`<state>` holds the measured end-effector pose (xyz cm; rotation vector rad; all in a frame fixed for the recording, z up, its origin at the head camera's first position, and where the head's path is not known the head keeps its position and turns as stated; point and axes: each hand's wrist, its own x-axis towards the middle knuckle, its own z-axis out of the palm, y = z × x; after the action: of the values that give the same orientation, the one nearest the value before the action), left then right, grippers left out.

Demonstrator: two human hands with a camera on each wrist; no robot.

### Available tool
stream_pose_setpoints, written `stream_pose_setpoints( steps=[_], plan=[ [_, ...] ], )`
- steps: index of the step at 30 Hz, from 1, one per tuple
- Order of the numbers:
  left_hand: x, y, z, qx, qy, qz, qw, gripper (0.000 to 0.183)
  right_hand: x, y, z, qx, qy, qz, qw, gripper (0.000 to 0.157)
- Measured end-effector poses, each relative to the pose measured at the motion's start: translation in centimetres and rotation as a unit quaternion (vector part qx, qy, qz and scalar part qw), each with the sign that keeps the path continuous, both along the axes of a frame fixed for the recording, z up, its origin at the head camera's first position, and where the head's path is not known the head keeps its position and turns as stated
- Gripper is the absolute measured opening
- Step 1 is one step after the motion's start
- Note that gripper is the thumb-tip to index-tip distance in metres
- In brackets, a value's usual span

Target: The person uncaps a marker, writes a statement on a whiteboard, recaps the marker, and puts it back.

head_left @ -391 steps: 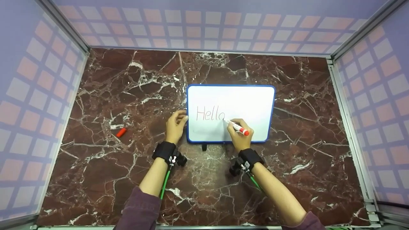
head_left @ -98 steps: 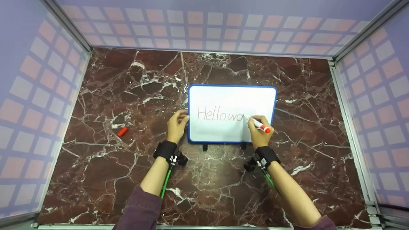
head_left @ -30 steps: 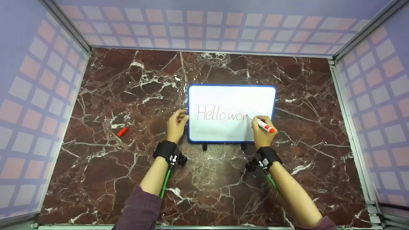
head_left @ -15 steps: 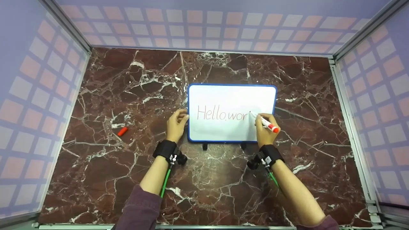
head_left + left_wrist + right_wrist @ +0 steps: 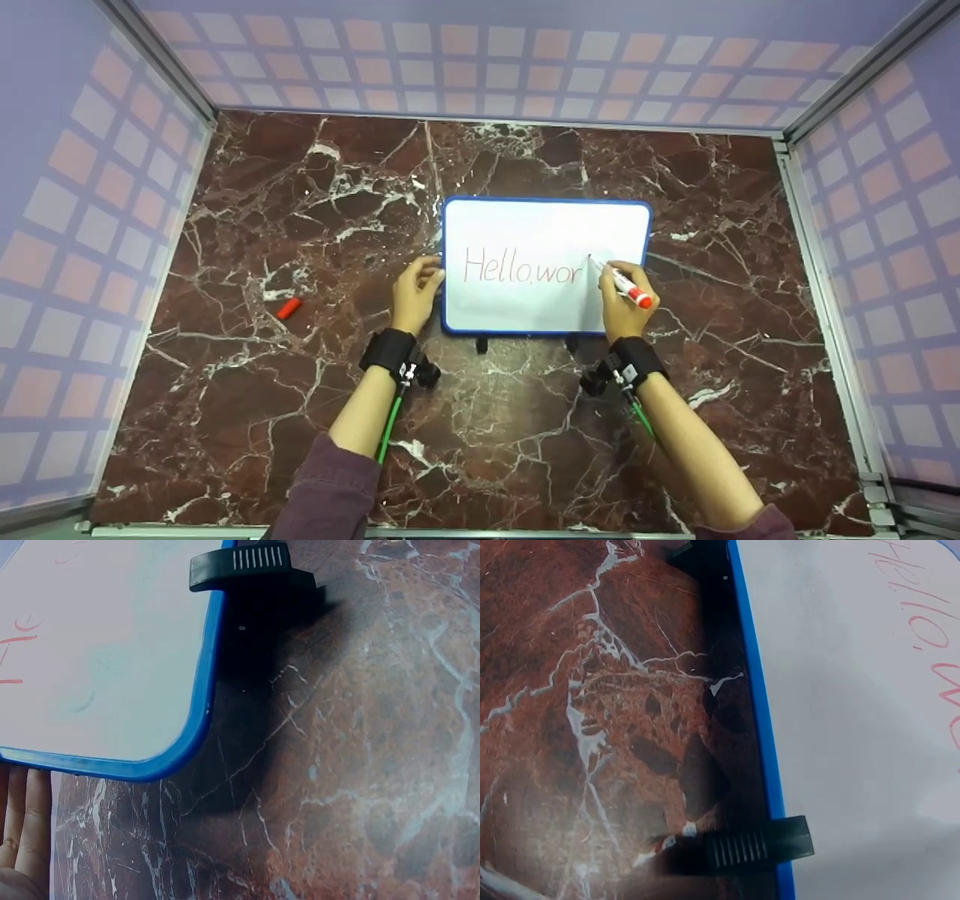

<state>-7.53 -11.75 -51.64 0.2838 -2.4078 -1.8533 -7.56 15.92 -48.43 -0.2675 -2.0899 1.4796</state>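
Note:
In the head view a whiteboard (image 5: 525, 315) with a blue frame stands on black feet in mid-table. Thin red writing (image 5: 523, 268) on it reads "Hello,wor". My right hand (image 5: 628, 304) pinches a white marker (image 5: 624, 283) with a red end; its tip meets the board just right of the "r". At the board's left edge, my left hand (image 5: 414, 296) holds the frame with thumb and fingers. The left wrist view shows its fingers (image 5: 31, 829) passing behind the blue rim. From the right wrist camera, the hand and marker are out of sight.
A red marker cap (image 5: 288, 308) lies on the marbled table (image 5: 247, 405) to the left. Black board feet (image 5: 757, 846) jut toward me from the lower edge. Panels with pink and white squares (image 5: 495, 71) surround the table at the back and sides.
Over the earlier frames the writing has grown from "Hello" to "Hello,wor". The right hand with the marker has moved rightward, lately slightly up. The left hand has stayed at the board's edge.

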Motion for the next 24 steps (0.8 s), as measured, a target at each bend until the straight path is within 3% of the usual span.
stream_pose_setpoints(
  steps=[3, 7, 11, 24],
  plan=[
    [0.1, 0.0, 0.0, -0.008, 0.003, 0.0, 1.0, 0.025, 0.0, 0.0, -0.1, 0.002, -0.003, -0.002, 1.0, 0.012],
    [-0.4, -0.2, -1.4, -0.015, 0.01, 0.003, 0.9998, 0.025, 0.0, 0.0, -0.2, -0.007, -0.002, 0.003, 1.0, 0.012],
    [-0.4, -0.2, -1.4, -0.018, 0.022, 0.004, 0.9996, 0.026, 0.1, 0.0, -0.3, -0.01, -0.002, 0.004, 1.0, 0.012],
    [-0.5, -0.1, -1.4, -0.005, 0.01, 0.005, 0.9999, 0.026, 0.9, 0.1, -1.3, 0.01, 0.007, -0.002, 1.0, 0.01]
  ],
)
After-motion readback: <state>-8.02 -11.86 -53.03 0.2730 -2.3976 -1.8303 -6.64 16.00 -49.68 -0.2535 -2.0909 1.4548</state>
